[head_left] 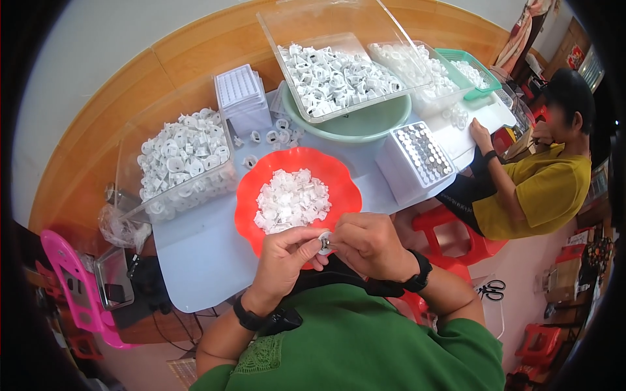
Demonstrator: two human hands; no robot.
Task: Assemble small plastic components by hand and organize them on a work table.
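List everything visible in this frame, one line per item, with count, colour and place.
small round part: one, white and metallic, pinched between both hands
orange bowl: one, on the table in front of the person, holding white parts
clear bins: several, full of white plastic parts, table left and back
green basin: one, pale green, under the back bin
white tray blocks: two, right and back-left
green basket: one, far right of the table
table: one, pale blue-grey
co-worker: one, yellow shirt, seated right
red stools: several, floor right
scissors: one pair, floor right
left hand: one, black wristband
right hand: one, black wristband
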